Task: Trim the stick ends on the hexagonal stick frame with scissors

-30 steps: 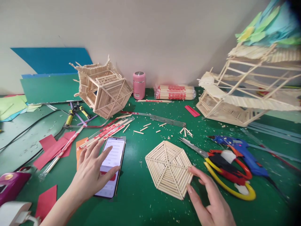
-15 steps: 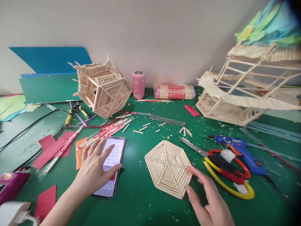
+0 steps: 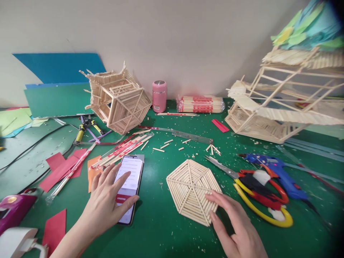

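My left hand (image 3: 107,200) is spread over a phone (image 3: 133,172) with a lit screen, its fingers apart over the screen and the phone lying on the green table. To the right lies a flat polygonal panel of thin wooden sticks (image 3: 188,190), with spokes meeting at its middle. The fingertips of my right hand (image 3: 232,218) rest on the panel's right edge, thumb and fingers apart. Red and yellow scissors (image 3: 258,193) lie partly open beyond that hand, beside a blue glue gun (image 3: 285,175).
Stick structures stand at the back left (image 3: 120,100) and right (image 3: 279,118). Between them are a pink flask (image 3: 159,96) and packed sticks (image 3: 200,104). Pliers (image 3: 87,127), red paper (image 3: 61,170) and a white plug (image 3: 18,240) lie left. Loose stick pieces are scattered mid-table.
My right hand has shifted slightly left, with its fingertips further over the panel. My left hand stays over the phone, where more of the screen's red bar shows. The view has shifted slightly.
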The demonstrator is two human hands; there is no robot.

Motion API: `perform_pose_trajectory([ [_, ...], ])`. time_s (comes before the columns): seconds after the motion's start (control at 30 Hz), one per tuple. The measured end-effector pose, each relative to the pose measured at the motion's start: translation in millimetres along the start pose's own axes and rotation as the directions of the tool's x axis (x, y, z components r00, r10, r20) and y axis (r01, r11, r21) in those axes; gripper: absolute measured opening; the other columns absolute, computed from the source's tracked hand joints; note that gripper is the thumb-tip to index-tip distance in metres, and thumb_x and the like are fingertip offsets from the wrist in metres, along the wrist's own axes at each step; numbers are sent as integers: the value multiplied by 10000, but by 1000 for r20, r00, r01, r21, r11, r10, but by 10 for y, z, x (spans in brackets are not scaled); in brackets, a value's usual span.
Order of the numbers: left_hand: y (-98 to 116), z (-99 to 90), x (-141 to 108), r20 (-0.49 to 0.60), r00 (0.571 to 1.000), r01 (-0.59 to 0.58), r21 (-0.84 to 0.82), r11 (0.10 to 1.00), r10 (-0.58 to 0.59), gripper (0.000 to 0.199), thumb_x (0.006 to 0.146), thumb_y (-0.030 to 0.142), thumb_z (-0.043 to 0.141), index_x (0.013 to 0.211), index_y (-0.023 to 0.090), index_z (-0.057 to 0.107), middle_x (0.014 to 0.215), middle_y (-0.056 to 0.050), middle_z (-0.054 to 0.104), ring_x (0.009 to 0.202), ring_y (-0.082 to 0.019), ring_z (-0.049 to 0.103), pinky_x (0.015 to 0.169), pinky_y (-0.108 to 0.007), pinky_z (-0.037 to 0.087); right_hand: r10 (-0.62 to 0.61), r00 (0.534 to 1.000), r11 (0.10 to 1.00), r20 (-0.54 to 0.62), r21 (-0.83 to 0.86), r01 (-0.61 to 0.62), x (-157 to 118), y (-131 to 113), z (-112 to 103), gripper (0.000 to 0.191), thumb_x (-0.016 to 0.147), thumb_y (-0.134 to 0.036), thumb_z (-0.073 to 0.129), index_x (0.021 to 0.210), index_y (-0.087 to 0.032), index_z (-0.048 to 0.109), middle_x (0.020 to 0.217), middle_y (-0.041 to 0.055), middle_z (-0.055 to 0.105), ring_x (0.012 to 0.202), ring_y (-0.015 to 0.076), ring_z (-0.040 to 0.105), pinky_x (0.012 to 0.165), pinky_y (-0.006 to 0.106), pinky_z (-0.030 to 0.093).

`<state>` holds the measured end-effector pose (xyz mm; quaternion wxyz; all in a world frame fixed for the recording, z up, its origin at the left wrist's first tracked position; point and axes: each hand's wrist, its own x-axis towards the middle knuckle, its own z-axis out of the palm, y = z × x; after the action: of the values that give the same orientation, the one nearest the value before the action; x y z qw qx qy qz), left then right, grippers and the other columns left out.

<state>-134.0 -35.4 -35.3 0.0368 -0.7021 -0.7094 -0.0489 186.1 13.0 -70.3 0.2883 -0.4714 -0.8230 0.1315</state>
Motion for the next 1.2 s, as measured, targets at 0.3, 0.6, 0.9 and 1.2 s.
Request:
perform_pose_trajectory([
  [0.3, -23, 4, 247, -37, 999, 7, -5, 1000, -7, 502, 804, 502, 509, 1166, 163, 591, 1310, -202, 492, 1225, -399, 387, 945, -601, 312, -34, 999, 999, -21, -26, 33, 17, 15, 26, 301, 879, -250, 437, 1175, -212, 479, 1024, 81, 664, 974, 239, 608, 727, 346, 543],
  [0.6, -29, -57, 36, -35, 999, 9, 32, 999, -8, 502, 813, 515, 482, 1161, 170, 591, 1321, -205, 472, 1242, -388, 376, 948, -601, 321, -21, 1000, 999, -10, -27, 20, 20, 7, 4, 308, 876, -252, 446, 1180, -214, 479, 1049, 80, 652, 990, 237, 600, 735, 338, 545],
  [0.9, 3, 35, 140, -11, 1000, 3, 23, 1000, -2, 485, 810, 513, 497, 1157, 191, 602, 1312, -195, 492, 1223, -393, 394, 928, -596, 342, -47, 999, 998, -28, -34, 46, 11, 32, 43, 300, 876, -256, 445, 1168, -201, 483, 1036, 84, 646, 990, 231, 591, 763, 341, 532],
  [1.2, -29, -46, 166, -37, 999, 7, 38, 999, -6, 504, 813, 516, 475, 1145, 164, 617, 1294, -212, 500, 1217, -415, 394, 915, -621, 333, -45, 999, 998, -20, -33, 44, 16, 29, 26, 303, 874, -239, 449, 1172, -197, 481, 1036, 82, 647, 997, 232, 586, 768, 338, 530],
])
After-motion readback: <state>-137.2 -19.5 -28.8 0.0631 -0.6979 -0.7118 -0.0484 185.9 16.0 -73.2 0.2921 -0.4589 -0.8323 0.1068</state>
